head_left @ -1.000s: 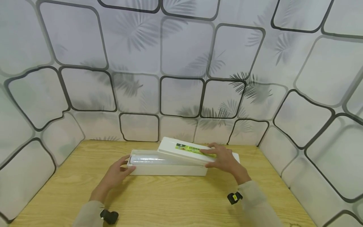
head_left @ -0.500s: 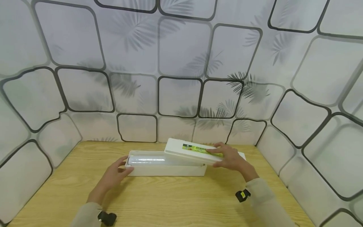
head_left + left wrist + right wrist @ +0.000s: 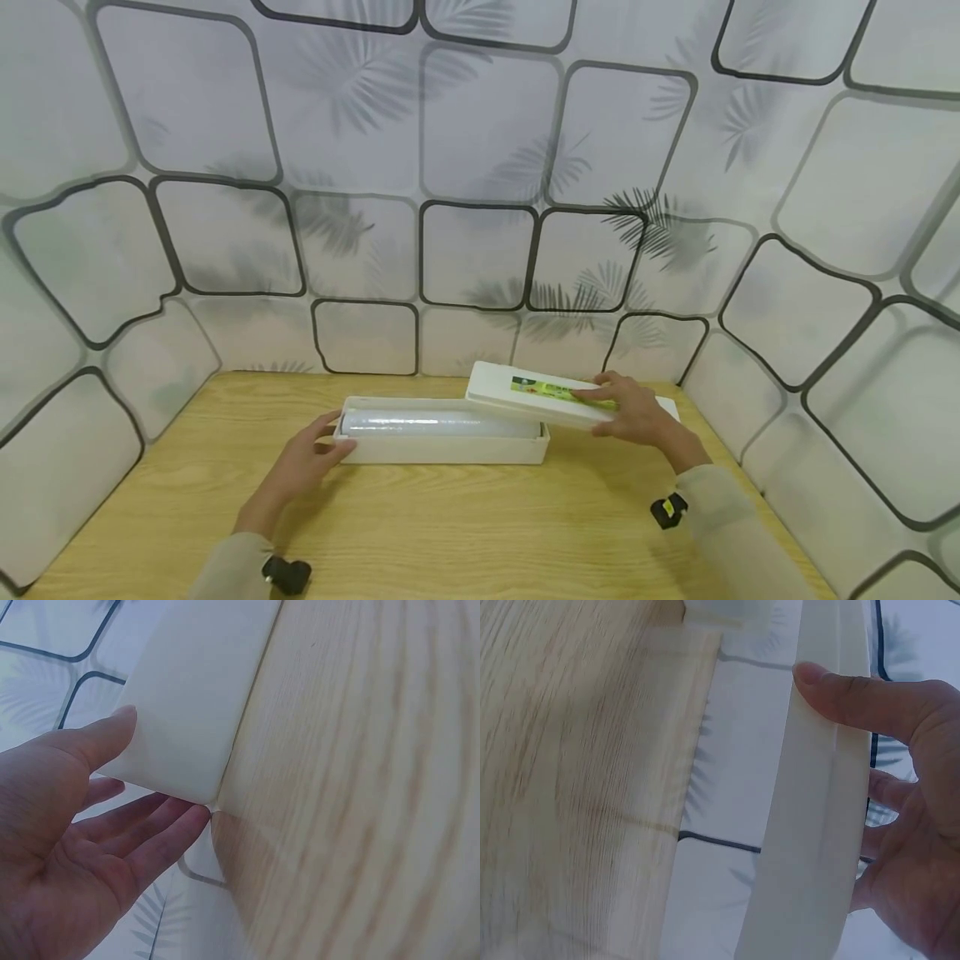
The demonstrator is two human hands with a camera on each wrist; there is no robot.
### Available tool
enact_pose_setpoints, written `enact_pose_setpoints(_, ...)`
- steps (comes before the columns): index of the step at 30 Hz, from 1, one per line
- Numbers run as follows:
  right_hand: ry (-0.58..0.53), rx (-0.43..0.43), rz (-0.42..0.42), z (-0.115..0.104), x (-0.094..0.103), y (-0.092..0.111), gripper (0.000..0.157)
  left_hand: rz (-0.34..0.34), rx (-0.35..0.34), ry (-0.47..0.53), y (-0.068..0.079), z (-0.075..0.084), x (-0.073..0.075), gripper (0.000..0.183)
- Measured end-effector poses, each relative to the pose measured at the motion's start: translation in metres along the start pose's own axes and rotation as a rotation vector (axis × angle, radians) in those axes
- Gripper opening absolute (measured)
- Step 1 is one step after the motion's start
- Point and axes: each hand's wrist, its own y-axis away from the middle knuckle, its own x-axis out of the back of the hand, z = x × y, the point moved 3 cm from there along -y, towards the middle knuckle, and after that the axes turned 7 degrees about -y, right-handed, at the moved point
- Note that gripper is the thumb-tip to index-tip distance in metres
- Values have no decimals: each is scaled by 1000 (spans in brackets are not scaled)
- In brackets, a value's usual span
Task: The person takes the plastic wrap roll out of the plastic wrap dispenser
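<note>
A long white box (image 3: 442,452) lies on the table with a clear, shiny roll of plastic wrap (image 3: 427,422) inside it. My left hand (image 3: 303,458) steadies the box's left end, thumb on the front face and fingers round the end, as the left wrist view shows on the box wall (image 3: 187,697). The white lid (image 3: 495,382), with a green and yellow label, is raised and tilted over the box's right end. My right hand (image 3: 637,414) grips it across its width; in the right wrist view the thumb presses the lid's edge (image 3: 802,825).
The wooden table (image 3: 435,533) extends in front of the box and to both sides. A pale patterned wall covering (image 3: 480,258) encloses the back and sides. Each wrist carries a small black camera, one on the left (image 3: 287,575) and one on the right (image 3: 669,510).
My right hand has carried the lid to the right, uncovering more of the roll. My left hand has stayed at the box's left end, and the box is about where it was.
</note>
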Motion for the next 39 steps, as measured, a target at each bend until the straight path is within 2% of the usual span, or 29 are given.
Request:
enact_pose_setpoints(5, -48, -27, 1, 14, 5, 2, 60, 0, 2, -2, 1, 1, 1, 68)
enact_pose_setpoints(19, -129, 2, 27, 49, 19, 0, 62, 4, 0, 1, -1, -2, 1, 69)
enact_pose_setpoints(23, -151, 0, 20, 63, 18, -1, 67, 2, -2, 3, -1, -1, 1, 69)
enact_pose_setpoints(29, -129, 32, 11, 79, 11, -1, 84, -6, 2, 5, 1, -1, 0, 69)
enact_pose_setpoints(35, -157, -2, -5, 86, 1, -1, 68, -10, -2, 7, 1, 1, 0, 69)
enact_pose_setpoints(37, -179, 15, -9, 86, -1, -1, 67, -7, 0, 6, 1, 1, 0, 69)
enact_pose_setpoints(39, -181, 53, -7, 88, -4, -1, 74, -7, -2, 5, 1, 0, 0, 69)
